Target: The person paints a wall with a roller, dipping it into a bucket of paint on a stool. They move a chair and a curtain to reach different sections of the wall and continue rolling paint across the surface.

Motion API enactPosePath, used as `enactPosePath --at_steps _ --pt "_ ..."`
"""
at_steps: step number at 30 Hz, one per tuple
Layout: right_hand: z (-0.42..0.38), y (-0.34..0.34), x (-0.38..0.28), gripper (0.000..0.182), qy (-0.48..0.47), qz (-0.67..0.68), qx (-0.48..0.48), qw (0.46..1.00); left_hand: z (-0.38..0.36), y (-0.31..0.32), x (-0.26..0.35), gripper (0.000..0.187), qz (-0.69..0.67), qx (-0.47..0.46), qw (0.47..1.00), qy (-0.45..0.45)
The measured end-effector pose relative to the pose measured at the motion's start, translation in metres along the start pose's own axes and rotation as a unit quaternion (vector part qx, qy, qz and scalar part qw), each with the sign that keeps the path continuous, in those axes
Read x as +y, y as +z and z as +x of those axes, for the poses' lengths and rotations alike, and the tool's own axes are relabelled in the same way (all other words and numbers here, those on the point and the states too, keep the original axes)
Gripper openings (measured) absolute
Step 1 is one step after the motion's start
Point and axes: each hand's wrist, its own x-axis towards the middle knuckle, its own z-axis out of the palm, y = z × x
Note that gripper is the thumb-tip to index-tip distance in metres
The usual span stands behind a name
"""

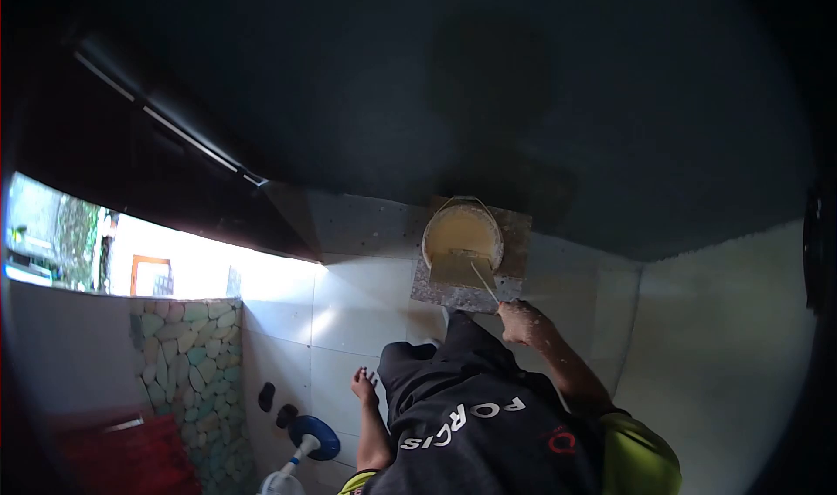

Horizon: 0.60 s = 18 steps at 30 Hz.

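Observation:
A round bucket [425, 240] with a raised wire handle and smeared rim holds creamy tan paint [462, 227]. It stands on a spattered square board [516, 273] by the dark wall. My right hand [521, 322] is closed around the thin light rod of a tool [485, 282]. At the rod's far end, a wide, flat tan piece [460, 271] overlaps the bucket's near rim. Specks of paint dot my right hand and forearm. Beside my left thigh, my left hand [364, 385] hangs with loosely bent fingers apart, holding nothing.
The dark wall [375, 103] rises ahead, bearing a shadow. Light tiles [349, 299] cover the floor. At lower left are a blue round-based object [318, 438] with a white stem, dark slippers [267, 396], a pebble-faced panel [196, 355] and a red surface [131, 460]. A pale wall [715, 347] stands right.

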Motion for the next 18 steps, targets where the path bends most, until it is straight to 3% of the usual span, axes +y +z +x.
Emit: enactPosePath --at_steps 5,7,9,11,13,15,18 --pt "-0.028 -0.002 0.000 0.030 0.013 0.008 0.087 0.996 0.048 -0.039 0.011 0.042 0.005 0.047 0.996 -0.082" --pt "-0.054 -0.017 -0.010 0.034 0.015 0.028 0.136 0.990 0.076 -0.041 0.033 0.040 0.038 0.018 0.997 -0.072" --pt "-0.090 -0.041 -0.036 0.042 0.099 0.057 0.123 0.986 0.101 -0.057 0.067 0.037 0.079 -0.010 0.995 -0.065" --pt "-0.113 -0.040 -0.049 0.047 0.160 0.058 0.108 0.980 0.132 -0.051 0.106 0.036 0.232 -0.095 0.967 -0.047" --pt "-0.137 -0.039 -0.068 0.049 0.171 0.048 0.198 0.964 0.193 -0.055 0.126 0.030 0.327 -0.149 0.933 0.037" --pt "-0.153 -0.044 -0.078 0.050 0.185 0.075 0.205 0.958 0.228 -0.050 0.165 0.027 0.316 -0.194 0.926 0.072" --pt "-0.151 -0.042 -0.095 0.052 0.202 0.092 0.194 0.956 0.238 -0.023 0.228 0.035 0.262 -0.183 0.947 0.022"
